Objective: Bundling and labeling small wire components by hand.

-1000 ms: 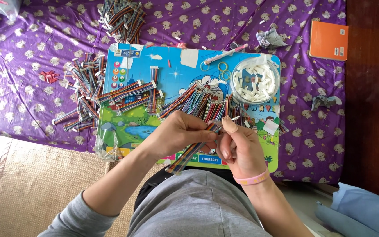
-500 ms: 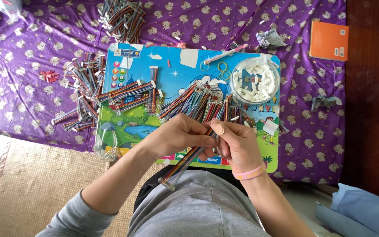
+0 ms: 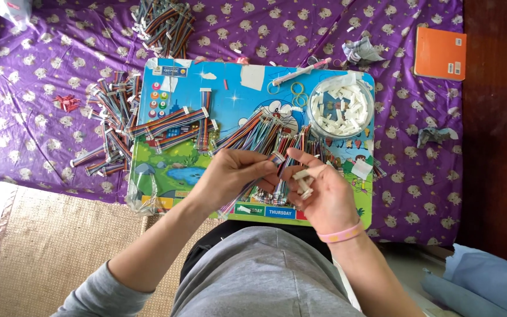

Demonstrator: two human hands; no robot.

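Fingers of the left hand (image 3: 233, 176) pinch a limp, light rainbow ribbon cable (image 3: 247, 191) near its white end, above the near edge of the cartoon board (image 3: 230, 100). Right hand (image 3: 318, 191), half curled, cradles small white connector housings (image 3: 302, 182); more cables (image 3: 265, 132) lie just beyond, and a clear bowl (image 3: 341, 108) of housings sits far right.

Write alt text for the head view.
Two bare hands work over a colourful cartoon board: the left hand holds a striped ribbon cable, the right hand holds small white connectors. Cable bundles lie on a purple cloth.
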